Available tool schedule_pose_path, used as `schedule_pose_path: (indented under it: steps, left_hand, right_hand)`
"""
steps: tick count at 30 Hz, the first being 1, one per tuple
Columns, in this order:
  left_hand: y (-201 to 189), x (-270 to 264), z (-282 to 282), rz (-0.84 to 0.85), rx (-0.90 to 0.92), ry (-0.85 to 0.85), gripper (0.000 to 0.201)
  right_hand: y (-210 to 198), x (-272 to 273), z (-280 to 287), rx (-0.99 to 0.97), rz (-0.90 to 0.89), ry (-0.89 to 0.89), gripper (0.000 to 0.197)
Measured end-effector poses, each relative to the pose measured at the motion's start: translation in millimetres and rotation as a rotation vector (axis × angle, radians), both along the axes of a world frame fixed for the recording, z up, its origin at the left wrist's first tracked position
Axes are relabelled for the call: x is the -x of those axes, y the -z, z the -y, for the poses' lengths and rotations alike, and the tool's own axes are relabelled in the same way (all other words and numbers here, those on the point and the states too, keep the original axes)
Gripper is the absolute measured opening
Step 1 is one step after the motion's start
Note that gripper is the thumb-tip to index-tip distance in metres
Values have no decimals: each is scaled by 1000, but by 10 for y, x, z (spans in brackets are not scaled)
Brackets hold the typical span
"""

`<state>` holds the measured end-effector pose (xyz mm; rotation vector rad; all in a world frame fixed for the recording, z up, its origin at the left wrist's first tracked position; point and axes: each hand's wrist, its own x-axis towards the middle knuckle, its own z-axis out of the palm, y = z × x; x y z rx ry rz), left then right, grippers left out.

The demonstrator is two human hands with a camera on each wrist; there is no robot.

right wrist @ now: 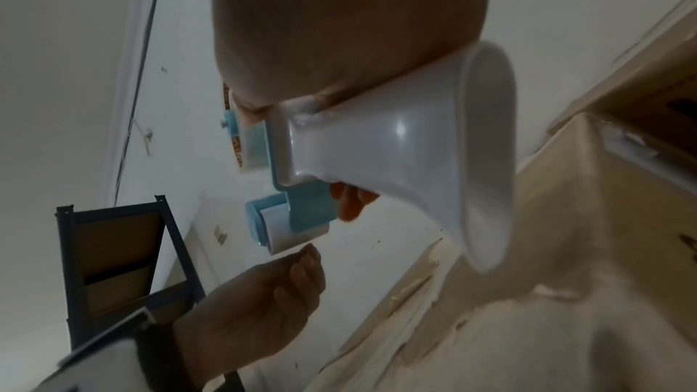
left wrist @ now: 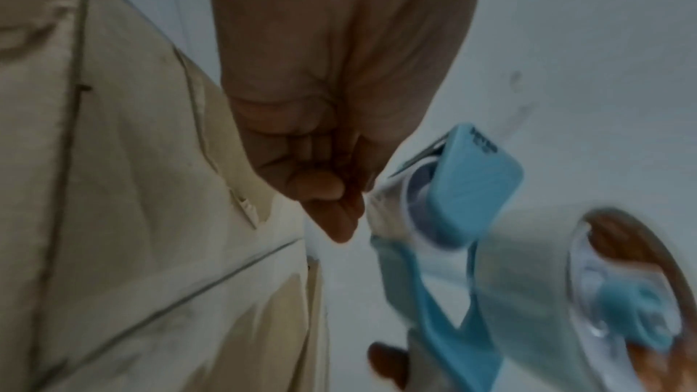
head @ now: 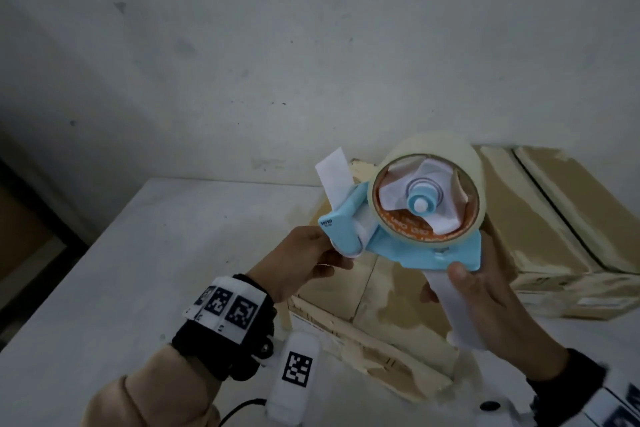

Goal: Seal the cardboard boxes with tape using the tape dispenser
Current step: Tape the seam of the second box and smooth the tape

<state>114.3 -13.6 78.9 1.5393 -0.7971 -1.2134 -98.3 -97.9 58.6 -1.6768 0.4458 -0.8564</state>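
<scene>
My right hand (head: pixel 450 284) grips the white handle (head: pixel 457 312) of a light-blue tape dispenser (head: pixel 426 250) and holds it up in the air over the boxes. A beige tape roll (head: pixel 429 149) sits on its hub. My left hand (head: pixel 332 253) is at the dispenser's front roller (right wrist: pixel 290 228). In the left wrist view its curled fingers (left wrist: pixel 320 187) pinch against the thumb at the tape end by the roller. Below lie a cardboard box (head: pixel 374 291) and a second box (head: pixel 554 211) further back; both carry torn beige tape.
The boxes rest on a white table (head: pixel 138 270) set against a white wall. A dark metal shelf (right wrist: pixel 113 249) with brown panels stands off to the left. A white marker tag (head: pixel 294 374) and a cable lie near my left wrist.
</scene>
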Motion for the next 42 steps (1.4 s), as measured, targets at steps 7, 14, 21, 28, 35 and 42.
schedule_pose_path:
  steps: [7,14,21,28,35,42]
  left_hand:
    - [-91,-127,-34,-158,-96,63,34]
    - [-155,-150,-114,-145,-103,18,35]
    - [-20,-384,-263,205,-164,-61,20]
    - [119,-552,-383,264,-253,-123,27]
    - [218,-734,-474,392,-297,-150,27]
    - [352,-739,-445,475,-309,-145,27]
  right_hand:
    - [-109,17,-76,151,22,-82,46]
    - [-122,-47,-70,109,-2,-118,55]
    - [-163,169,-20,160,-103,-109,52]
    - [-101,170,-139,184,-243,-123,53]
    - [-124,-84,-291,230,-394,-84,73]
    - [-121,-160,-359,213,-468,-60,76]
